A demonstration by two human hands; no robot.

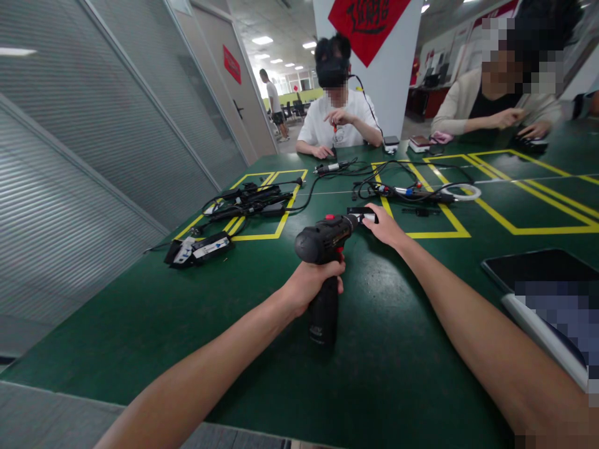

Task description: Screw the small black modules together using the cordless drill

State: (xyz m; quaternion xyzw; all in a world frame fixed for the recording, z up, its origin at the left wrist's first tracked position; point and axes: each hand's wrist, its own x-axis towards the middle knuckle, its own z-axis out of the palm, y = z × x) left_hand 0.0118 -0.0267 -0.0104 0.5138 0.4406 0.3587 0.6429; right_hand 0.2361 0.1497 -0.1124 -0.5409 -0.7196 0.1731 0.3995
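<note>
My left hand is wrapped round the grip of a black cordless drill with a red trigger and a red button on top. The drill's chuck points away from me to the right. Right in front of its tip, my right hand grips a small black and silver part low over the table. Whether the bit touches the part I cannot tell. My right fingertips are partly hidden behind the part.
Black cables and devices lie in a bundle on the green table, left of the drill. More cables with a pen-like tool lie back right. A tablet-like device is at right. Two people sit across the table.
</note>
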